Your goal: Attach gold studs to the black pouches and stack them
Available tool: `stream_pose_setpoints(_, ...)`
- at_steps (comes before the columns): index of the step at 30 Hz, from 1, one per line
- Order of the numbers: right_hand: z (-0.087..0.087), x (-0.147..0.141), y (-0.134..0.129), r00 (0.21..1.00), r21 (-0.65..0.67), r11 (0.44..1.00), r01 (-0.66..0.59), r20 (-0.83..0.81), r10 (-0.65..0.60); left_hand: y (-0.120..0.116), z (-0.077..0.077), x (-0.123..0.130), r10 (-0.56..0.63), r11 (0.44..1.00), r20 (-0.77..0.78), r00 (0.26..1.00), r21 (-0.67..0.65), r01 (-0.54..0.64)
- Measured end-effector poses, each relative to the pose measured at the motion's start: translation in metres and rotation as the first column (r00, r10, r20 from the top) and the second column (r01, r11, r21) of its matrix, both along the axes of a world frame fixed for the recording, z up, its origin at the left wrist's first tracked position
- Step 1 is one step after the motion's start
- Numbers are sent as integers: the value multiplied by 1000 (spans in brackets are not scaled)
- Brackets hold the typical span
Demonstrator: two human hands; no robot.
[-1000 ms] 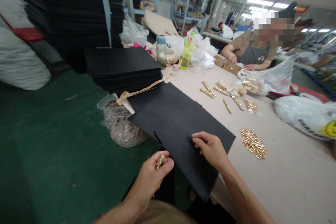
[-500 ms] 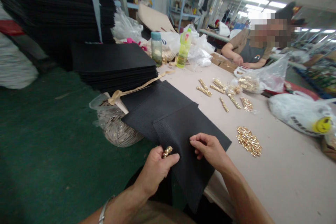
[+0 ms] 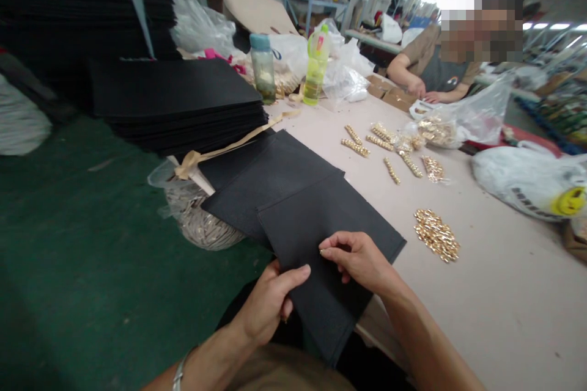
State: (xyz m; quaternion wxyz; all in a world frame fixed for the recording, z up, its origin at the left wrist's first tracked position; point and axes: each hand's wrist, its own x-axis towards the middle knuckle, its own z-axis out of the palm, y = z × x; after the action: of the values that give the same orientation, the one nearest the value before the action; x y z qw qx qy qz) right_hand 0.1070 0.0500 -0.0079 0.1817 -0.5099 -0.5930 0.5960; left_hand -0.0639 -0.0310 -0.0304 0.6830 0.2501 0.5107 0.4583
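L hand point(image 3: 270, 299) is gripping the near L edge of a flat, black, rectangular, leather-like sheet point(image 3: 321, 214), thumb pressing on top, other fingers curling under & mostly hiding; a gold glint is showing by the curled fingertips, can't tell exact shape. R hand point(image 3: 360, 259) is hovering low over or touching the sheet's face (can't tell which), thumb & index closing on a tiny gold-coloured piece point(image 3: 322, 252), other fingers loosely curling. Sheet is lying partly on the pale, flat-topped table point(image 3: 504, 293), near corner sticking out past the edge, & is overlapping a 2nd black sheet point(image 3: 275, 177). Loose pile of shiny gold pieces point(image 3: 436, 236) is sitting R of it; short gold beaded strips point(image 3: 354, 147) are lying farther back. Tall stack of black sheets point(image 3: 178, 95) is standing at far L, w/ a teal-lidded clear bottle point(image 3: 263, 76) & a yellow-green plastic bottle point(image 3: 316, 67) just behind. Person in grey apron point(image 3: 440, 70) is working across the table.
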Motion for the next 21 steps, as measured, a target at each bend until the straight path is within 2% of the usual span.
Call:
stream_pose_setpoints(7, -1, 1, -3, 997, -11, 998, 65, -40, -66, -1, -8, 1, 35, 999, 90, 995, -23, -33)
stream_pose_setpoints(11, -2, 2, -4, 995, -34, 998, 45, -83, -47, -2, -7, 3, 53, 998, 116, 992, -37, -49)
stream_pose_setpoints(15, -4, 4, -5, 984, -34, 995, 98, -147, -102, -1, -6, 3, 74, 997, 129, 989, -37, -70)
stream_pose_setpoints(18, -4, 5, -5, 972, -68, 991, 111, -203, -123, -2, -9, 2, 50, 999, 88, 995, -4, -50)
stream_pose_setpoints(21, -2, 6, -6, 963, -100, 990, 97, -243, -119, -5, -10, -2, 18, 1000, -18, 1000, 12, -17)
